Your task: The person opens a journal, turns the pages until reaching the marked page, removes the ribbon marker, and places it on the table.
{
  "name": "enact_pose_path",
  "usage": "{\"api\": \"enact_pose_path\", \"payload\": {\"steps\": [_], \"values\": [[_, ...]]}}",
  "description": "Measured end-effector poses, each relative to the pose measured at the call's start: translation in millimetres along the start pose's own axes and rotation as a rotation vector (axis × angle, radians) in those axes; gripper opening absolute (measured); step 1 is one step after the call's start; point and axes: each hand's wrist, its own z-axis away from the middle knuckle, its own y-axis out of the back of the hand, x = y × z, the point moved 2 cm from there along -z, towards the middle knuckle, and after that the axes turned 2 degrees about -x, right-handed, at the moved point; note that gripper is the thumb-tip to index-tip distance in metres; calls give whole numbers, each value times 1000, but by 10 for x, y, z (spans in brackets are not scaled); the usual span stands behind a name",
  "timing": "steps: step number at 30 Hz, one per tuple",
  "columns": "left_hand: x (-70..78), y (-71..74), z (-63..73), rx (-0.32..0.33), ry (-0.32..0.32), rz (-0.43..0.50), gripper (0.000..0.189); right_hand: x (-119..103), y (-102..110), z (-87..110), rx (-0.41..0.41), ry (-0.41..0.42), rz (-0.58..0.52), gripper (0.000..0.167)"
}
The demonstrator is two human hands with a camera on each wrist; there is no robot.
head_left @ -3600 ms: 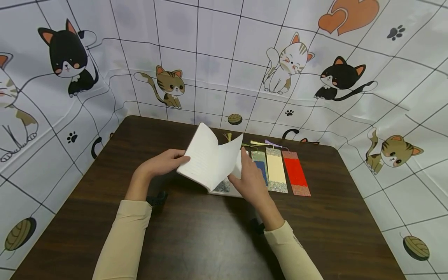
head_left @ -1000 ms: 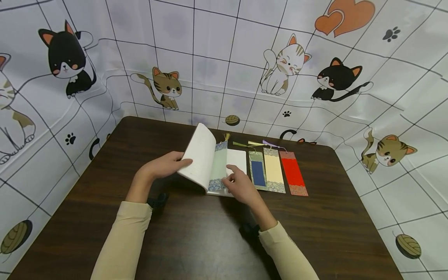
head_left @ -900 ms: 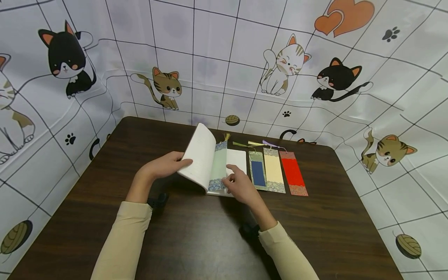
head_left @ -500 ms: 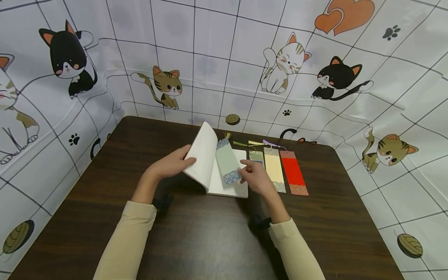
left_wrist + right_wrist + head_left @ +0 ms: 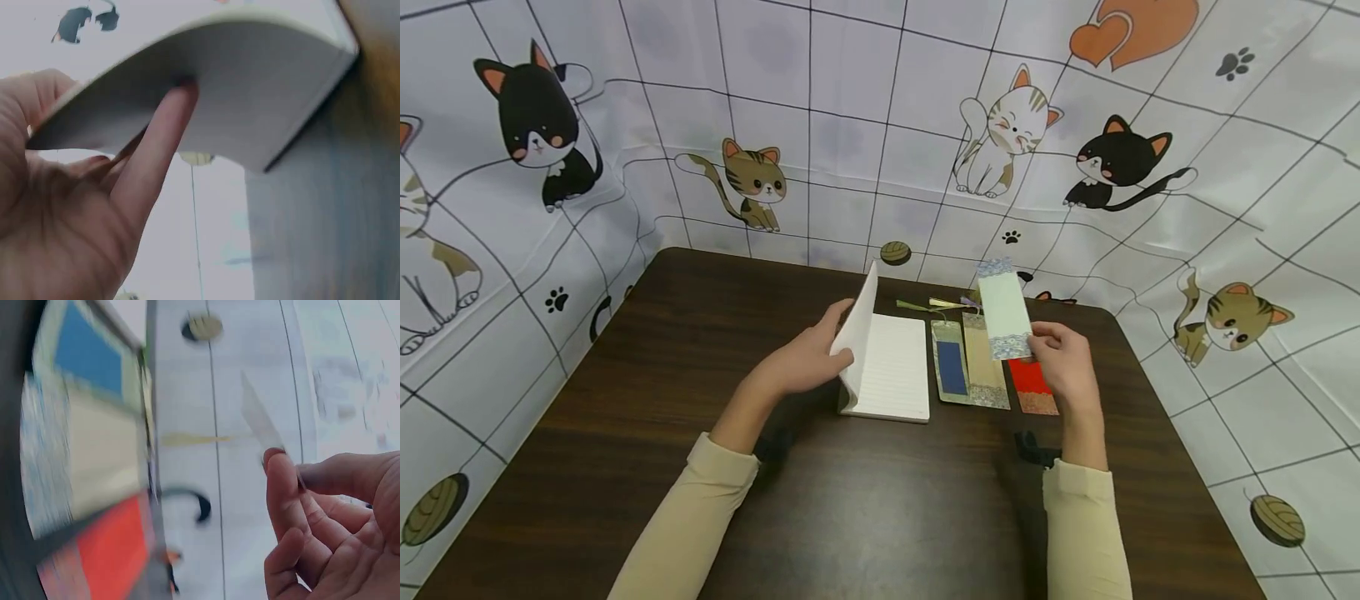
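Note:
My right hand (image 5: 1066,367) pinches the lower corner of a pale green bookmark (image 5: 1006,307) with blue patterned ends, raised over the other bookmarks. In the right wrist view this bookmark (image 5: 262,419) appears nearly edge-on between thumb and forefinger. On the left, my left hand (image 5: 808,354) grips the lifted cover and leaves of a notebook (image 5: 895,367), thumb on the inner side. A lined right-hand page of it lies bare. In the left wrist view the bent leaves (image 5: 250,81) curve over my fingers.
To the notebook's right lie a green bookmark with a blue panel (image 5: 953,367), a cream bookmark (image 5: 983,367) and a red bookmark (image 5: 1036,390), partly covered in the head view by the raised one. A cat-printed sheet (image 5: 842,150) hangs behind the brown table (image 5: 880,517).
The pale green bookmark has left the open notebook, carried right and upward by my right hand. My left hand has moved right, swinging the lifted leaves nearer upright.

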Motion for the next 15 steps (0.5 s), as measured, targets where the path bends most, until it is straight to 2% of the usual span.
{"api": "enact_pose_path", "payload": {"steps": [3, 7, 11, 15], "values": [[106, -123, -30, 47, 29, -90, 72, 166, 279, 7, 82, -70, 47, 42], [203, -318, -77, 133, 44, -260, 52, 372, 575, 37, 125, -136, 97, 44], [250, -540, -126, 224, 39, -460, 39, 532, 741, 58, 145, -178, 138, 43], [264, -749, -154, 253, 6, -605, 37, 700, 805, 55, 156, -225, 175, 41]]}}
